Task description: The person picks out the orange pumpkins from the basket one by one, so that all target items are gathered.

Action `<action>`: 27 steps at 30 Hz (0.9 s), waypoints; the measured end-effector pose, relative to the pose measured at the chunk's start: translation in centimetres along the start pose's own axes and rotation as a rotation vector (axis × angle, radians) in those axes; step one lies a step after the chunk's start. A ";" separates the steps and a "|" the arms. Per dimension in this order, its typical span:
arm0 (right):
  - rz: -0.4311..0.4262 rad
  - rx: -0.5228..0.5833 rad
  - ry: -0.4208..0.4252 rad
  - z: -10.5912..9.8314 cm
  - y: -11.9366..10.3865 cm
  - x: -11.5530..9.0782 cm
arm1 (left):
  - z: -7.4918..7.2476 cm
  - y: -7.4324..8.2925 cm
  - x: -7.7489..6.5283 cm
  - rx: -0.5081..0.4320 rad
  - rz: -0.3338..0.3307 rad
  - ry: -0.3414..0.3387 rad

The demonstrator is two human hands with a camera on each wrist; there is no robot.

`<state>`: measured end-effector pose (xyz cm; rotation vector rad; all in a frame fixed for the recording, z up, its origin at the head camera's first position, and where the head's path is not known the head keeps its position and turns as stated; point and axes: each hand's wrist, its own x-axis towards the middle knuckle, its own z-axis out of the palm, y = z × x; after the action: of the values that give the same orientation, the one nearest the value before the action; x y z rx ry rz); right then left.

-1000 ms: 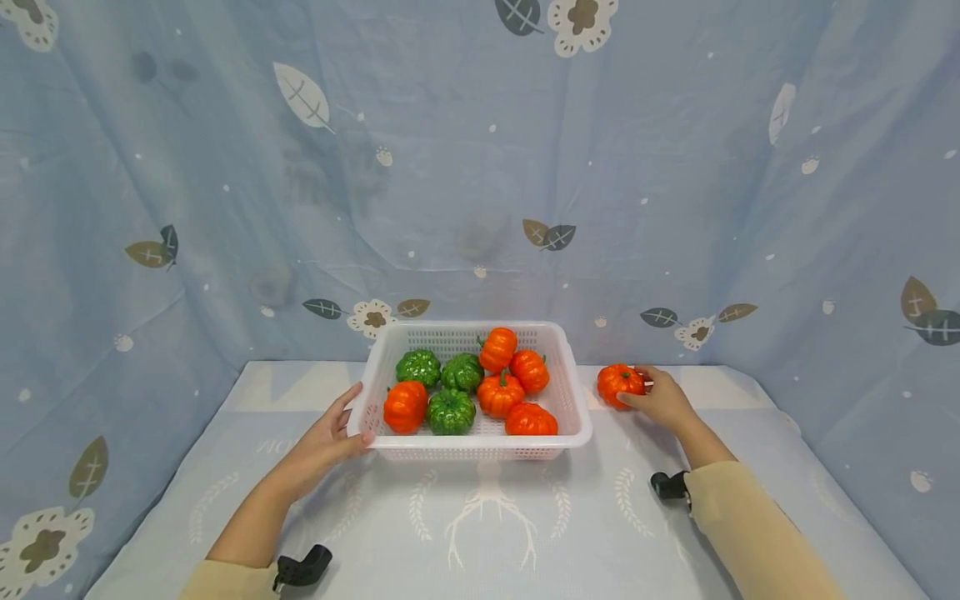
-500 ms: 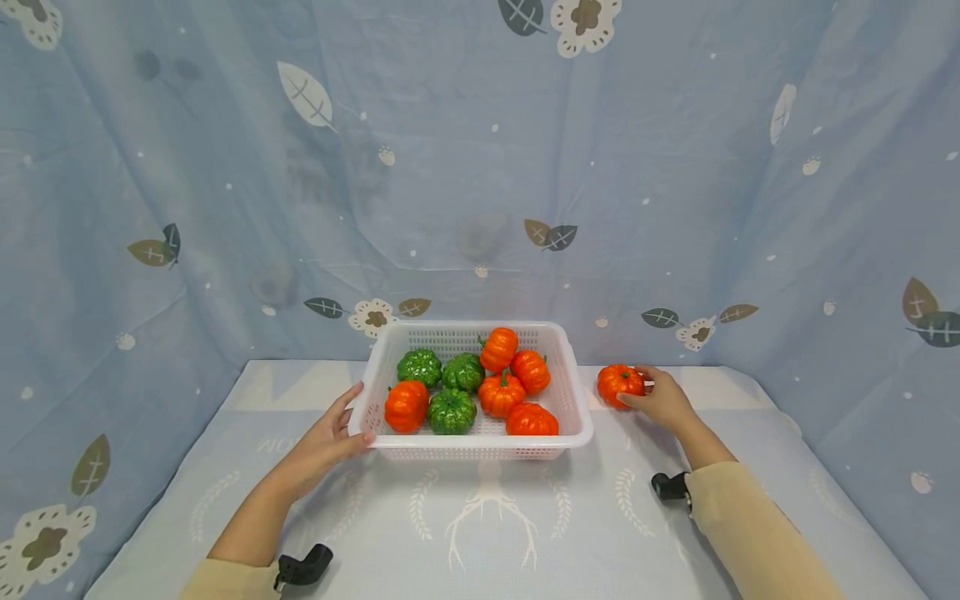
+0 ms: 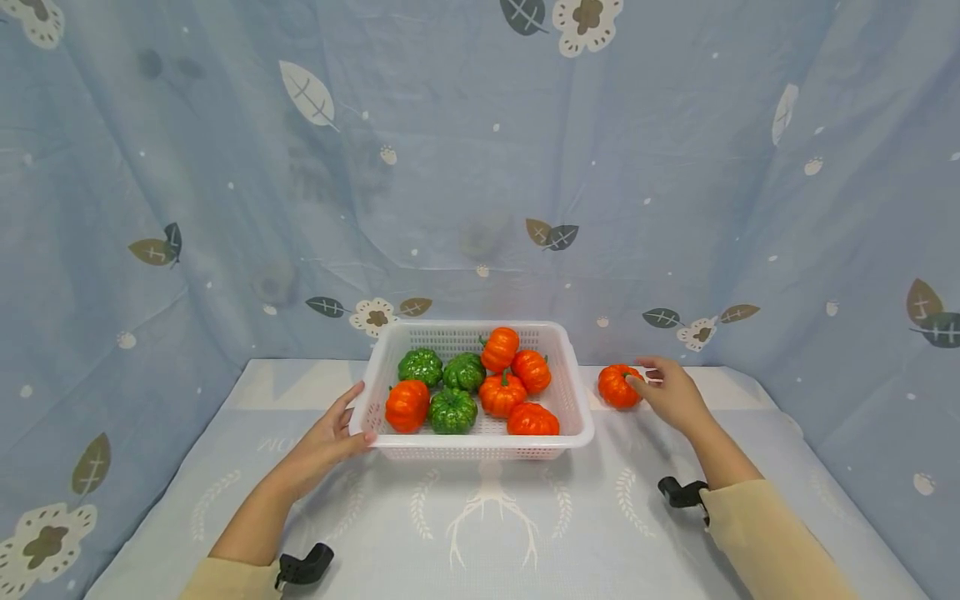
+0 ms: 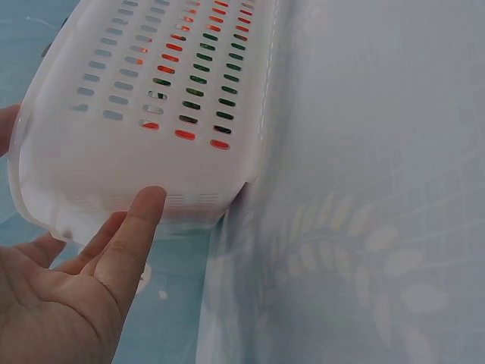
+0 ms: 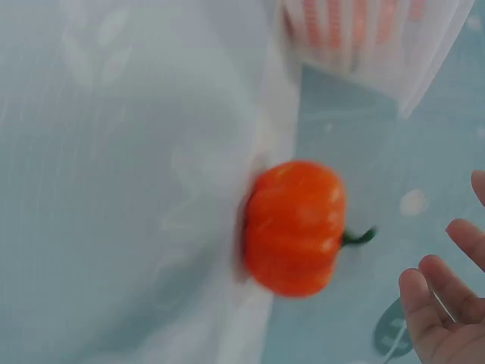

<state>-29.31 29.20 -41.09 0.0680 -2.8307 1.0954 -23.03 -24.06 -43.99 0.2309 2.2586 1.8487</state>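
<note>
A white perforated basket [image 3: 480, 442] stands at the back of the table, holding several orange and green toy pumpkins. My left hand [image 3: 324, 446] rests against its left end, thumb at the front corner and fingers spread along the side. The left wrist view shows the thumb [image 4: 148, 205] against the basket's wall [image 4: 114, 163]. To the right of the basket, a single orange pumpkin [image 3: 617, 387] with a green stem sits on the table. Close beside it my right hand [image 3: 675, 398] has its fingers parted; in the right wrist view they are apart from the pumpkin [image 5: 295, 227] and hold nothing.
A pale patterned cloth covers the table [image 3: 487, 517]. Directly behind the basket hangs a blue curtain [image 3: 480, 167] with leaf and flower prints, which also closes off both sides. A black wrist camera [image 3: 303, 567] shows at the left sleeve, another [image 3: 681, 492] at the right.
My right hand has let go of the orange pumpkin and drawn back slightly to the right, its fingers spreading. The left hand and the basket stay where they were.
</note>
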 end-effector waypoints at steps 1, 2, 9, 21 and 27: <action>-0.013 0.006 0.003 0.0 -0.4 -0.3 | 0.0 0.0 0.0 0.004 -0.002 0.001; -0.025 0.013 0.006 0.0 -0.8 -0.5 | 0.0 0.0 0.0 0.008 -0.004 0.001; -0.117 0.072 0.000 0.4 -3.5 -2.0 | 0.0 0.1 0.0 -0.002 -0.003 -0.006; -0.262 0.111 -0.106 2.9 -7.1 -2.9 | 0.0 -0.2 0.0 -0.010 0.010 -0.018; -0.277 0.091 -0.243 3.7 -8.4 -2.2 | 0.0 -0.3 0.0 -0.006 0.002 -0.013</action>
<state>-26.71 20.48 -38.46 0.6201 -2.8536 1.2225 -23.04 -24.13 -44.27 0.2440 2.2447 1.8493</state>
